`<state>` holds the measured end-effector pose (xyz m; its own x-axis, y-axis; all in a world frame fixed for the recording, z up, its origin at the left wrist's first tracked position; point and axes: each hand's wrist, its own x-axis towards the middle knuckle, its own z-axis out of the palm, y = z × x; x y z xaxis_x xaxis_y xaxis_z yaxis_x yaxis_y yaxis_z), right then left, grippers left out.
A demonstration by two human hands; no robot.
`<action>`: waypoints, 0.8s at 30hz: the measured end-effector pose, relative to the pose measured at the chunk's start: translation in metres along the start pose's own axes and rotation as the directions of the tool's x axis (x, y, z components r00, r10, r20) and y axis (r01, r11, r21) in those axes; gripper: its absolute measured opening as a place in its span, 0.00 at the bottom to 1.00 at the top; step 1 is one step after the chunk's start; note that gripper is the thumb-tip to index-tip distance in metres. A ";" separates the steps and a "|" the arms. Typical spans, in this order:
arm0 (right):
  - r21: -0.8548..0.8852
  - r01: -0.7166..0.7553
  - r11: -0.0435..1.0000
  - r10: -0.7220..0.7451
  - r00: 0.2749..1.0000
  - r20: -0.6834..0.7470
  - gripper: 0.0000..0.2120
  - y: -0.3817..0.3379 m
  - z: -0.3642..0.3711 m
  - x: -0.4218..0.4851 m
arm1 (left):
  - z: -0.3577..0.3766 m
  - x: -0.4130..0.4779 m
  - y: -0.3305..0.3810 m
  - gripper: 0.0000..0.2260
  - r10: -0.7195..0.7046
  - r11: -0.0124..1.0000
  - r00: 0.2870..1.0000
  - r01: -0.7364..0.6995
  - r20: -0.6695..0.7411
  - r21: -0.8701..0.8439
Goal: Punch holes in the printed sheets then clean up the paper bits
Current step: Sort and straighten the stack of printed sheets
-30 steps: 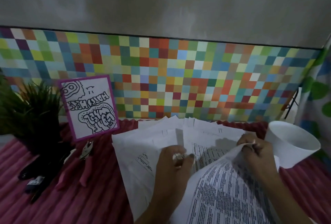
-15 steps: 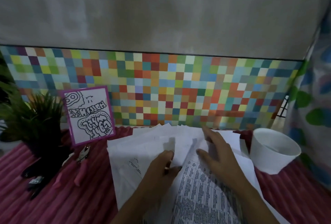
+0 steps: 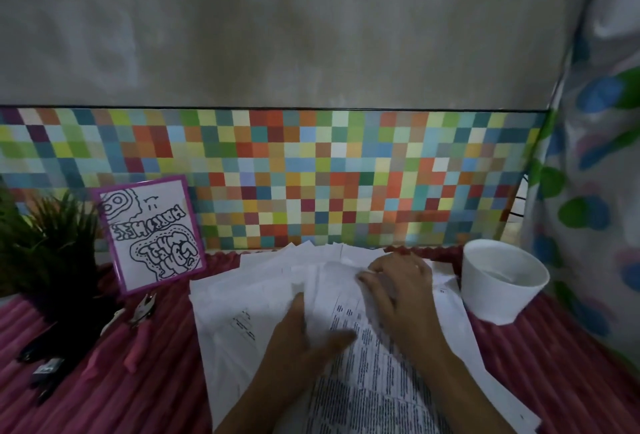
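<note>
Left hand (image 3: pixel 304 340), right hand (image 3: pixel 398 289) press printed sheets (image 3: pixel 235 298); cup (image 3: pixel 502 295) beside edge.

The left hand (image 3: pixel 304 340) is motion-blurred, and the printed sheets (image 3: pixel 381 381) run off the bottom edge, text unreadable.

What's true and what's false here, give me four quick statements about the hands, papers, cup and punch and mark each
1. The left hand and right hand both rest on the printed sheets. True.
2. The white cup stands left of the sheets. False: it stands to their right.
3. One hand holds the pink-handled punch. False: it lies untouched on the pink cloth, left of the sheets.
4. A framed drawing stands beside the plant. True.
</note>
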<state>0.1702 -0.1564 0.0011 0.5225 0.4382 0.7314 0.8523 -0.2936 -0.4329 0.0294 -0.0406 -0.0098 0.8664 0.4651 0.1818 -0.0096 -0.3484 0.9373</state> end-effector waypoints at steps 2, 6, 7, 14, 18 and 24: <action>0.010 -0.011 1.000 0.011 1.000 -0.005 0.10 -0.008 0.004 0.000 | 0.000 0.001 -0.004 0.19 0.022 0.999 0.998 -0.020 -0.054 0.043; 0.062 -0.226 0.972 0.235 0.948 -0.215 0.21 -0.001 -0.018 0.010 | -0.017 0.010 -0.015 0.15 0.039 0.987 0.992 -0.057 -0.122 -0.148; 0.222 -0.319 0.921 0.369 0.899 -0.238 0.24 0.004 -0.025 0.010 | -0.020 0.011 -0.014 0.17 0.011 0.969 0.992 -0.041 -0.125 -0.244; 0.472 -0.809 0.350 0.499 0.587 0.637 0.18 0.007 -0.063 0.013 | -0.031 0.020 -0.010 0.10 -0.125 0.915 0.919 -0.039 -0.373 -0.402; 0.395 -0.780 0.486 0.446 0.610 0.655 0.18 -0.006 -0.057 0.010 | -0.028 0.022 -0.015 0.22 -0.183 0.865 0.947 0.027 -0.265 -0.501; 0.544 -0.732 0.409 0.642 0.655 0.398 0.17 0.017 -0.114 0.000 | -0.034 0.024 -0.008 0.12 -0.137 0.849 0.944 -0.045 -0.301 -0.526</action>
<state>0.1822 -0.2578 0.0537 0.8995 0.4367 -0.0091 -0.0205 0.0214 -0.9996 0.0333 0.0011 -0.0028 0.6688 0.7314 0.1329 -0.3096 0.1116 0.9443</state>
